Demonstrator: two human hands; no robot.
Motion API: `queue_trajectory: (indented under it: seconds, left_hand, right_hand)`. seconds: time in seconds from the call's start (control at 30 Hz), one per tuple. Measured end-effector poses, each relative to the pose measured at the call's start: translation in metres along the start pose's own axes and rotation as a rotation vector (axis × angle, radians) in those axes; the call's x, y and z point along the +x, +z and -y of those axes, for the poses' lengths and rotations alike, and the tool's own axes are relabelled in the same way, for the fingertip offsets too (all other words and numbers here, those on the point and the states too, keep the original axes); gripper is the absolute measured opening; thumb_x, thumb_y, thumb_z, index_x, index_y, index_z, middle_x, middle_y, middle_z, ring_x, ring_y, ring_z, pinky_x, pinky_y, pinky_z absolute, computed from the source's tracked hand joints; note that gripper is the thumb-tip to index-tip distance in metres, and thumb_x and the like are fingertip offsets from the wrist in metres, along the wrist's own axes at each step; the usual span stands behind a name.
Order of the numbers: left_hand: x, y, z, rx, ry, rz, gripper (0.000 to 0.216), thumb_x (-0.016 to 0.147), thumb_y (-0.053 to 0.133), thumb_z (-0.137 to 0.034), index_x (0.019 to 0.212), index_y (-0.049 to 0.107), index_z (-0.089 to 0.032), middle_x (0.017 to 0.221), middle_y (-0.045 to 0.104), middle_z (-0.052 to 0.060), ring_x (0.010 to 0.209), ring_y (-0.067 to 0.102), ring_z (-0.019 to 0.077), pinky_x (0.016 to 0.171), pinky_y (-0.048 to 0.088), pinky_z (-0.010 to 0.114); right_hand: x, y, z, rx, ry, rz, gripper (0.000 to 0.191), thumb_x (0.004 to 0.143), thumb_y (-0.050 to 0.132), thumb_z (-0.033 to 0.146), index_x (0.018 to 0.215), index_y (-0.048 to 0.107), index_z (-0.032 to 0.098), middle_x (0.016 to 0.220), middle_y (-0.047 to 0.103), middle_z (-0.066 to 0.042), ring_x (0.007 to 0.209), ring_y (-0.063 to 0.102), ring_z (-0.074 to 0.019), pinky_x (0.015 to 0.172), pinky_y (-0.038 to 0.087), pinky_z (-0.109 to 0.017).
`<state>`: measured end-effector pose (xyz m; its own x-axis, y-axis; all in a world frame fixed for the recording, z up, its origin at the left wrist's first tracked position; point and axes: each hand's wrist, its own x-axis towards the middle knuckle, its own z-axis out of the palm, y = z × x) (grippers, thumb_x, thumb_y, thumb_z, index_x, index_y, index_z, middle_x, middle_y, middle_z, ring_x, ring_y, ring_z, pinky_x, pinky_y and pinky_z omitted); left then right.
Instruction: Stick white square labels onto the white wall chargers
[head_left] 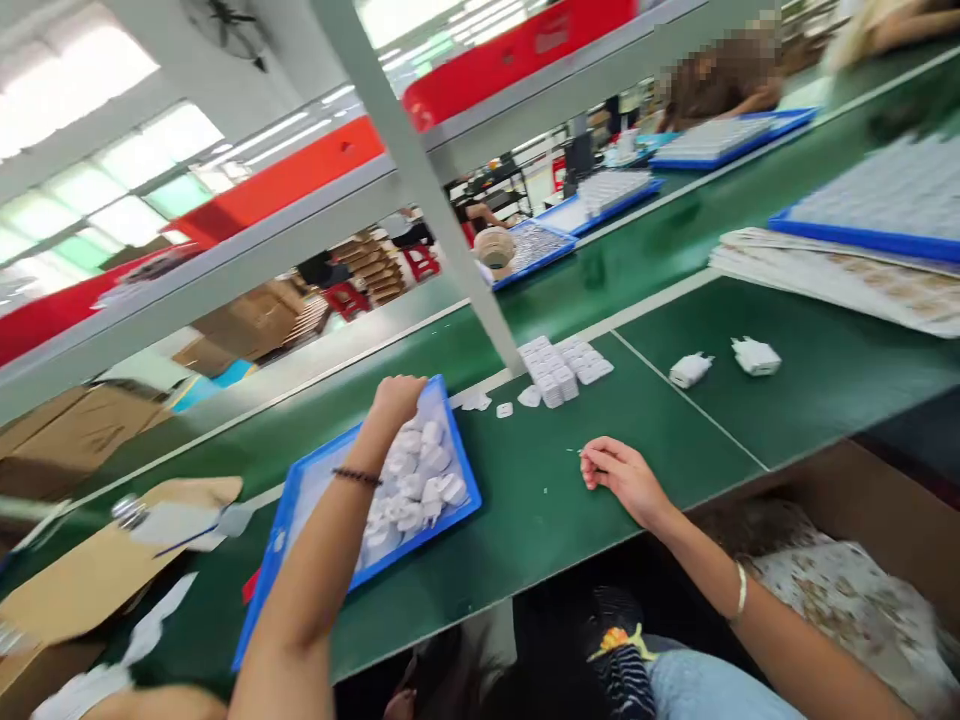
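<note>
My left hand (400,402) is closed at the far edge of a blue tray (463,455), its fingers curled over the rim. Inside lie many white plug-shaped charger pieces (409,485), loosely heaped and partly covered by my forearm. Above the green bench, my right hand (619,478) has thumb and fingers pinched together. Something tiny and pale shows at its fingertips, too small to name. Two white charger plugs (756,356) with pins sit apart, farther right on the bench. Stacked white square pieces (551,372) stand beyond my hands, with a few loose ones (505,410) beside them.
A slanting shelf post (450,220) rises behind the stack. On the right, a blue tray of white pieces (885,205) rests on cardboard sheets (832,270). Cardboard (97,560) and paper scraps lie at left. Another person (720,85) sits across the bench.
</note>
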<state>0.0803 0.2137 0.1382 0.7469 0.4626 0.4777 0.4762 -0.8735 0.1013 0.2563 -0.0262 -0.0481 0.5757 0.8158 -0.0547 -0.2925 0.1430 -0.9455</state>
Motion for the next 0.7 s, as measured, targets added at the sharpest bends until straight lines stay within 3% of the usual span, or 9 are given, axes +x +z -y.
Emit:
queue_trajectory:
  seconds: [0.07, 0.1, 0.17, 0.27, 0.33, 0.47, 0.6, 0.7]
  left_hand:
    - [0.006, 0.007, -0.009, 0.007, 0.075, 0.105, 0.018, 0.094, 0.062, -0.028, 0.096, 0.073, -0.013, 0.086, 0.074, 0.010, 0.079, 0.070, 0.0255, 0.076, 0.060, 0.044]
    - [-0.001, 0.007, -0.016, 0.011, 0.108, 0.136, 0.018, 0.092, 0.062, -0.025, 0.098, 0.075, -0.014, 0.088, 0.076, 0.012, 0.078, 0.071, 0.0287, 0.073, 0.060, 0.046]
    - [-0.034, 0.004, -0.034, 0.078, 0.197, 0.163, 0.028, 0.094, 0.057, -0.023, 0.117, 0.073, -0.019, 0.106, 0.078, 0.013, 0.088, 0.074, 0.0316, 0.076, 0.060, 0.046]
    - [-0.101, 0.004, -0.067, -0.013, 0.264, 0.121, 0.034, 0.095, 0.059, -0.022, 0.129, 0.067, -0.025, 0.110, 0.079, 0.007, 0.094, 0.076, 0.0238, 0.083, 0.062, 0.035]
    - [-0.137, 0.014, -0.086, -0.137, 0.188, 0.084, 0.031, 0.095, 0.059, -0.021, 0.123, 0.069, -0.027, 0.105, 0.080, 0.004, 0.090, 0.077, 0.0211, 0.079, 0.064, 0.031]
    - [-0.178, 0.048, -0.103, -0.320, -0.080, 0.083, 0.023, 0.095, 0.056, -0.025, 0.107, 0.076, -0.027, 0.099, 0.081, 0.004, 0.087, 0.079, 0.0223, 0.075, 0.067, 0.031]
    - [-0.207, 0.071, -0.092, -0.398, -0.265, 0.092, 0.024, 0.095, 0.057, -0.034, 0.104, 0.078, -0.027, 0.100, 0.082, 0.005, 0.089, 0.080, 0.0252, 0.078, 0.069, 0.035]
    - [-0.225, 0.076, -0.076, -0.381, -0.318, 0.110, 0.027, 0.096, 0.056, -0.040, 0.106, 0.077, -0.026, 0.103, 0.081, 0.006, 0.092, 0.079, 0.0263, 0.080, 0.069, 0.037]
  right_hand:
    - [0.012, -0.014, 0.003, -0.128, -0.055, -0.112, 0.053, 0.076, 0.067, 0.070, 0.085, 0.067, 0.018, 0.073, 0.063, -0.005, 0.064, 0.060, -0.0191, 0.061, 0.057, -0.037]
    - [0.019, -0.025, 0.007, -0.210, -0.081, -0.193, 0.053, 0.076, 0.065, 0.070, 0.091, 0.067, 0.018, 0.077, 0.062, -0.005, 0.066, 0.059, -0.0195, 0.064, 0.057, -0.038]
    - [0.032, -0.055, 0.019, -0.407, -0.117, -0.379, 0.056, 0.079, 0.064, 0.065, 0.110, 0.064, 0.018, 0.091, 0.059, -0.007, 0.077, 0.058, -0.0218, 0.074, 0.056, -0.040]
    - [0.052, -0.097, 0.043, -0.744, -0.099, -0.567, 0.071, 0.083, 0.068, 0.051, 0.142, 0.052, 0.016, 0.120, 0.051, -0.017, 0.096, 0.057, -0.0295, 0.093, 0.048, -0.051]
    - [0.066, -0.113, 0.055, -0.939, -0.047, -0.567, 0.069, 0.087, 0.067, 0.048, 0.148, 0.051, 0.018, 0.127, 0.046, -0.021, 0.098, 0.059, -0.0345, 0.092, 0.045, -0.056]
    - [0.086, -0.118, 0.063, -1.222, 0.016, -0.494, 0.044, 0.094, 0.061, 0.038, 0.130, 0.069, 0.015, 0.123, 0.050, -0.024, 0.103, 0.060, -0.0405, 0.087, 0.045, -0.053]
    - [0.088, -0.122, 0.063, -1.402, -0.032, -0.497, 0.036, 0.098, 0.050, 0.025, 0.123, 0.072, 0.013, 0.131, 0.049, -0.026, 0.125, 0.046, -0.0432, 0.097, 0.039, -0.052]
    - [0.084, -0.136, 0.067, -1.475, -0.074, -0.527, 0.034, 0.097, 0.049, 0.023, 0.119, 0.073, 0.015, 0.147, 0.041, -0.024, 0.139, 0.033, -0.0432, 0.109, 0.027, -0.057]
